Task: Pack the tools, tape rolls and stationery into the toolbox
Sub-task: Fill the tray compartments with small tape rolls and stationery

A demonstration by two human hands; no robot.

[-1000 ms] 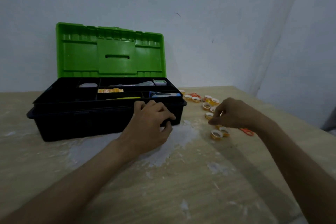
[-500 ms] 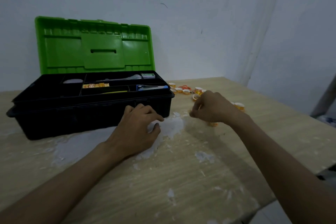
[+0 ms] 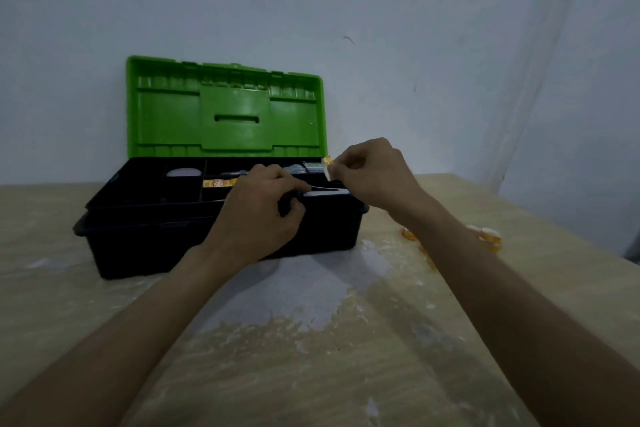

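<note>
A black toolbox (image 3: 145,246) with its green lid (image 3: 225,107) raised stands at the back of the wooden table. Its tray holds a white roll (image 3: 183,172), an orange patterned strip (image 3: 219,183) and a blue-tipped tool (image 3: 327,193). My right hand (image 3: 372,172) pinches a small orange tape roll (image 3: 327,167) over the box's right end. My left hand (image 3: 259,218) lies against the front rim of the box with curled fingers; whether it grips something is not visible. More small orange tape rolls (image 3: 486,236) lie on the table to the right, partly behind my right forearm.
The toolbox backs onto a pale wall. A white patch of worn surface (image 3: 311,291) spreads on the table in front of the box. The table's right edge runs diagonally past the tape rolls.
My right hand lifted a tape roll from the pile on the table and carried it left over the toolbox. My left hand rose from the table to the box's front rim.
</note>
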